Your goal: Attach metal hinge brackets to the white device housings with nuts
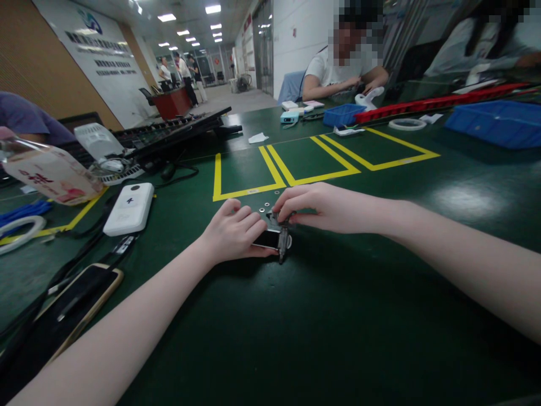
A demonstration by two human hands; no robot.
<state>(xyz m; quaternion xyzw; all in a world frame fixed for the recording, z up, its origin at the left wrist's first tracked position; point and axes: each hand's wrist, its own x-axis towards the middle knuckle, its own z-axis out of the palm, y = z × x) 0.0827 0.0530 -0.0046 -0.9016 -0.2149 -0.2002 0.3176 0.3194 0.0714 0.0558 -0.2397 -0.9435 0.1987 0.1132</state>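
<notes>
Device (267, 239) clamped in left hand (234, 232); right hand (318, 204) at far edge, grip unclear; tabletop (321, 324) open nearside.

Overall light: moderate, with ceiling lights (213, 9) glowing white above the far room. Green tabletop (359, 327): reading dark in the foreground, 1 broad patch of glare whitening its right side. Left hand (234, 231) and right hand (306, 204): catching pale, even light, with soft shading lying beneath them. Black part (267, 239) and metal piece (282, 248): losing fine detail. Wall sign (101, 48): lettering is smearing, panel is leaning with wide-angle distortion. Forearms (127, 321): stretching toward the frame edges. Seated person (323, 70): coarse pixel blocks are covering the head.
</notes>
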